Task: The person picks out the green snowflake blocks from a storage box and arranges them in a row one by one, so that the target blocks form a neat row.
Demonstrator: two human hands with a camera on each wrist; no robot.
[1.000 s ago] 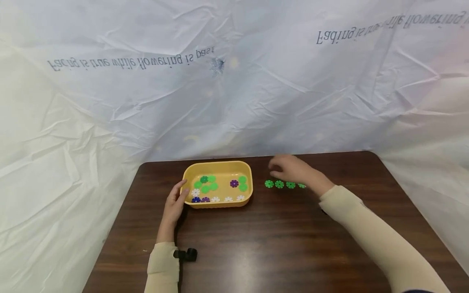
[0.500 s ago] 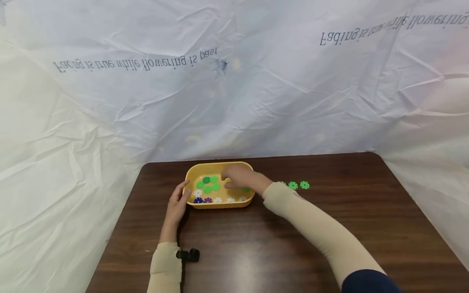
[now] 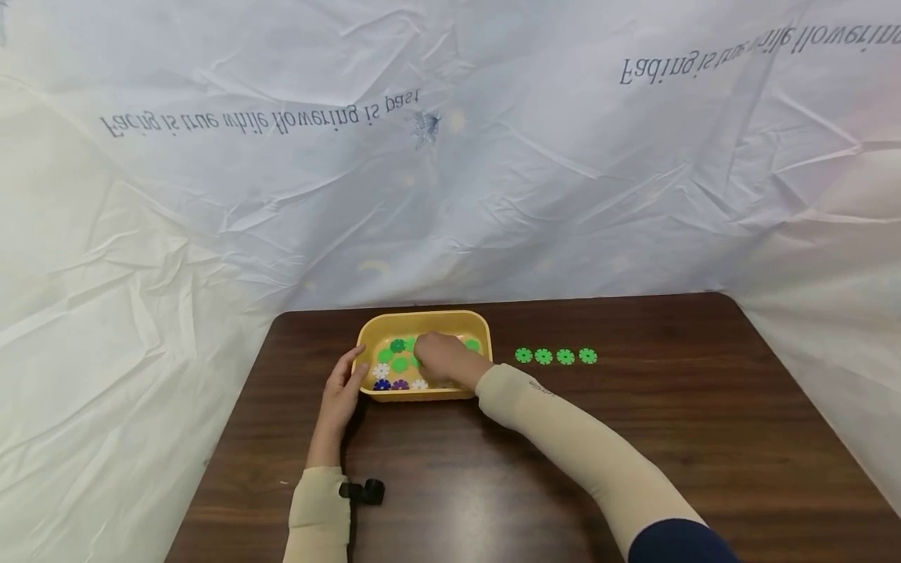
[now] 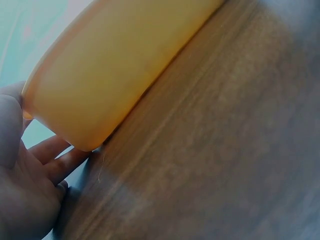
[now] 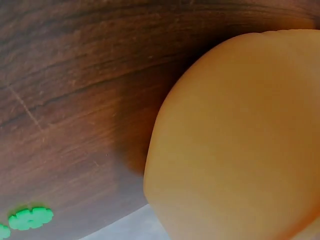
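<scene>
A yellow tray [image 3: 422, 316] stands on the dark wooden table [image 3: 633, 438] and holds several flower-shaped discs: green [image 3: 400, 363], white [image 3: 381, 370], blue [image 3: 382, 385] and purple [image 3: 400, 384]. My right hand [image 3: 428, 356] reaches into the tray's middle, fingers bent down over the green discs; what they hold is hidden. My left hand [image 3: 351, 374] rests against the tray's left front corner with fairly straight fingers [image 4: 55, 160], thumb by the rim. The tray's wall [image 4: 115, 65] fills the left wrist view. The right wrist view shows the tray's outer corner [image 5: 235, 140].
Several green discs [image 3: 554, 356] lie in a row on the table right of the tray; one shows in the right wrist view [image 5: 30, 218]. A small black object [image 3: 362, 491] sits by my left sleeve. Crumpled white sheeting [image 3: 450, 195] hangs behind and beside the table.
My right hand left the row of green discs, moved left into the tray and went further towards its middle. The left hand stayed at the tray's corner.
</scene>
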